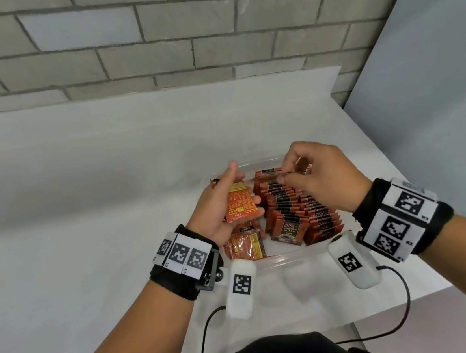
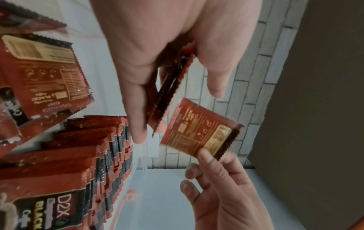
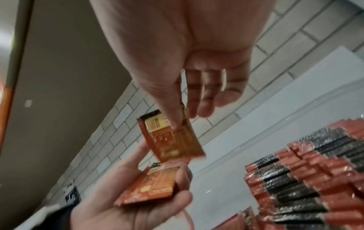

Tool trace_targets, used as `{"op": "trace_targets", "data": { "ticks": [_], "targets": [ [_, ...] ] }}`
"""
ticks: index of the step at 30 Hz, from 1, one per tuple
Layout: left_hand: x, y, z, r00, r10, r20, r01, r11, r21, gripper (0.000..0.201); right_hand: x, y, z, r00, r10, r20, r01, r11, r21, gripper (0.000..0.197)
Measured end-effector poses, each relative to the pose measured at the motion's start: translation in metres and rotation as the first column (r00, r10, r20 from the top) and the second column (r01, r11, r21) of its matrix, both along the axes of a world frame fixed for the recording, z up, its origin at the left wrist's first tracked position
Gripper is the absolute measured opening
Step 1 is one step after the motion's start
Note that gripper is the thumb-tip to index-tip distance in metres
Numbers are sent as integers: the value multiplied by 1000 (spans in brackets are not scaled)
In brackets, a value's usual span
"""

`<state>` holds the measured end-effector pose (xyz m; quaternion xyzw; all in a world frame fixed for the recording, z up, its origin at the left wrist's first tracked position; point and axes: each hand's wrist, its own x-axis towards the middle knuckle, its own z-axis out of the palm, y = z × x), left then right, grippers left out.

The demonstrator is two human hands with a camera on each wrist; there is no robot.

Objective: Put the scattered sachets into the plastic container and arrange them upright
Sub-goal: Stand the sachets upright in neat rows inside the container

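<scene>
A clear plastic container (image 1: pixel 284 259) on the white table holds rows of red-and-black sachets (image 1: pixel 295 206) standing upright on its right side. A few loose sachets (image 1: pixel 245 245) lie flat in its near left corner. My left hand (image 1: pixel 243 195) hovers over the container's left part and grips a small stack of sachets (image 1: pixel 240 205), back face up, also seen from the right wrist as the stack (image 3: pixel 153 186). My right hand (image 1: pixel 283 174) is above the far end of the rows and pinches a single sachet (image 2: pixel 199 130) by one edge between thumb and fingers; the pinched sachet (image 3: pixel 173 138) is clear of the stack.
The table (image 1: pixel 80 196) runs to a grey brick wall (image 1: pixel 148 39) at the back. Its right edge (image 1: pixel 397 172) lies close to the container, with a grey panel (image 1: pixel 436 90) beyond. Cables hang from both wrist units toward my body.
</scene>
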<state>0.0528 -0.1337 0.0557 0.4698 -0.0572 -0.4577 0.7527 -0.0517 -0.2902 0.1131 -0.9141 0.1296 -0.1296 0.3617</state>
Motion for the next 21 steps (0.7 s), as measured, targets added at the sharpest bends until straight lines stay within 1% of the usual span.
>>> {"op": "trace_targets", "data": {
  "ticks": [1, 3, 4, 5, 8, 9, 10, 12, 14, 16, 18, 20, 21],
  "targets": [
    [0, 0, 0, 1000, 9, -25, -9, 1000, -8, 50, -1, 0, -2, 999, 17, 52, -16, 999, -34, 20],
    [-2, -2, 1, 999, 9, -50, -11, 999, -44, 38, -4, 1, -8, 993, 77, 88, -68, 993, -92, 20],
    [-4, -3, 2, 999, 12, -47, -15, 998, -68, 32, -5, 2, -11, 991, 111, 71, -102, 987, -124, 17],
    [-5, -5, 3, 999, 25, -33, -28, 996, -90, 30, -6, 2, -14, 989, 145, 31, -139, 979, -148, 15],
    [-5, -9, 2, 995, 91, 30, -88, 991, -104, 37, -8, 1, -15, 973, 186, -135, -204, 970, -130, 19],
    [-5, -9, 2, 994, 97, 47, -92, 991, -100, 39, -8, -2, -14, 974, 184, -135, -200, 973, -114, 20],
    [-5, -10, 1, 994, 92, 59, -86, 992, -93, 40, -8, -5, -13, 980, 171, -103, -182, 977, -109, 21],
    [-6, -10, 1, 994, 72, 78, -66, 995, -72, 43, -5, -9, -9, 991, 125, -44, -130, 980, -154, 24],
    [-7, -11, 1, 995, 42, 89, -37, 997, -60, 44, -1, -11, -7, 992, 104, -72, -117, 973, -201, 35],
    [-8, -12, 3, 995, 14, 100, -8, 998, -59, 44, 5, -11, -5, 982, 119, -146, -143, 976, -163, 44],
    [-9, -13, 5, 994, 1, 105, 5, 998, -59, 46, 10, -11, -1, 962, 155, -224, -170, 984, -53, 48],
    [-7, -13, 6, 995, 13, 97, -7, 998, -64, 43, 13, -15, 4, 943, 181, -280, -181, 983, 25, 44],
    [-5, -13, 6, 996, 26, 86, -20, 998, -67, 40, 13, -17, 6, 934, 188, -303, -181, 982, 50, 37]
  ]
}}
